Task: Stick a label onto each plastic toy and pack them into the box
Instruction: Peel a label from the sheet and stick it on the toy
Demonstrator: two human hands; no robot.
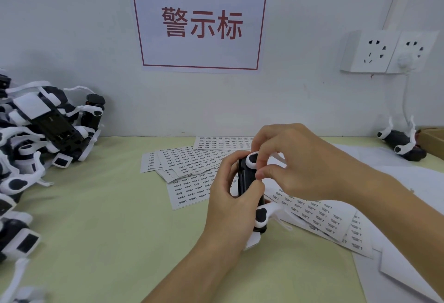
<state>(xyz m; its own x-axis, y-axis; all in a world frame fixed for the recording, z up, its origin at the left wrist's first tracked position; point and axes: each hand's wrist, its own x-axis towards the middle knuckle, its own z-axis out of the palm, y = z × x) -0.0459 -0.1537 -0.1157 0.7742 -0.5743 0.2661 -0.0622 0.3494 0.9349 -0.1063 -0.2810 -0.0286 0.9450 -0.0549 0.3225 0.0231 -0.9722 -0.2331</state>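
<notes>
Left hand (228, 197) grips our toy (247, 182), right hand (295, 158) pinches at it, fingers hiding any label.

The toy (248, 182) is largely covered by the left hand (230, 206) and right hand (295, 165); any label under the fingertips cannot be seen. The toy pile (36, 139) is cut off at the left edge, the box (431, 135) at the right. Print on the label sheets (192, 165) is too small to read.
</notes>
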